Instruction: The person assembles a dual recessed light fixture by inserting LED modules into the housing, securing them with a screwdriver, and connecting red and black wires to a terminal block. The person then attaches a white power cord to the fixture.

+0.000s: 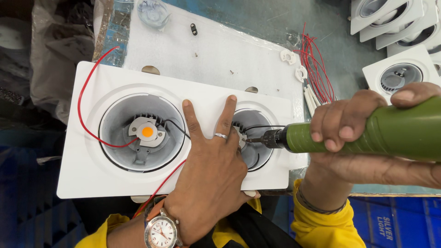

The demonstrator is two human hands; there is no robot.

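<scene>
A white twin-recess light housing (92, 170) lies in front of me. Its left recess holds a grey heat sink with an orange LED chip (147, 132) and red and black wires. My left hand (209, 174) lies flat on the housing, fingers spread, thumb reaching into the right recess (257, 138). My right hand (349, 121) grips a green electric screwdriver (395, 133) held sideways. Its bit tip (250, 140) points into the right recess, right beside my left thumb.
A bundle of red wires (317, 73) with white sleeves lies past the housing. Small white plastic clips (294, 64) sit on a white foam sheet (220, 50). More white square fixtures (399, 73) are stacked at the top right. A blue crate (395, 220) is at the bottom right.
</scene>
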